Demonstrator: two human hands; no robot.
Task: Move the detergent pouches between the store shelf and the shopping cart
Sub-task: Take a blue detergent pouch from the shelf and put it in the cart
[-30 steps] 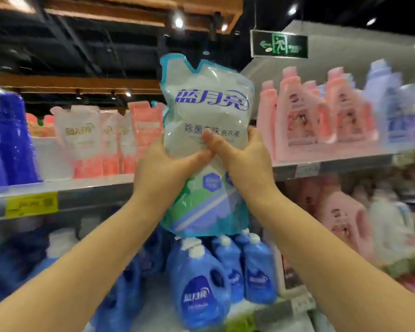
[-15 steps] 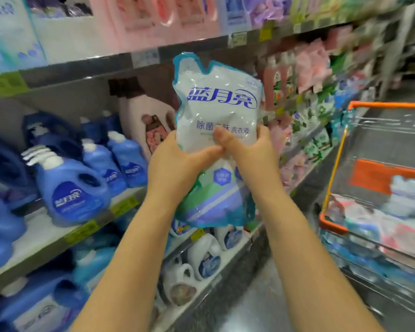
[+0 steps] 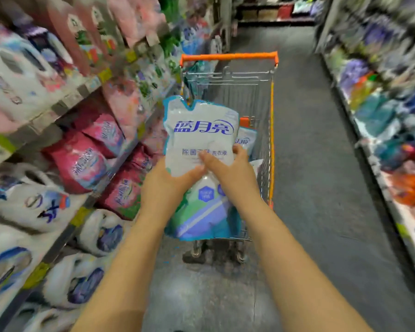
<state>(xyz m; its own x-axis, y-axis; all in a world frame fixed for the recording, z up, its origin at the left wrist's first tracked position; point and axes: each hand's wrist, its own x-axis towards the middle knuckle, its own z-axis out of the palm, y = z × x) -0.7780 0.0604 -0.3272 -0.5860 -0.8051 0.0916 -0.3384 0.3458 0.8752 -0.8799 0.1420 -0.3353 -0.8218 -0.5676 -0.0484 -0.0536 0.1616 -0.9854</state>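
Carry step, shelf to cart; left hand (image 3: 164, 188) and right hand (image 3: 230, 174) both grip detergent pouch (image 3: 200, 149) mid-body, upright, over near end of shopping cart (image 3: 271, 144); next: lower pouch into basket beside pouch already inside (image 3: 246, 141), then let go.

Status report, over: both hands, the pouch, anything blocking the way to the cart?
Gripping the pouch upright: left hand, right hand. Held over the cart, not yet inside. In it another pouch; nothing seen blocking.
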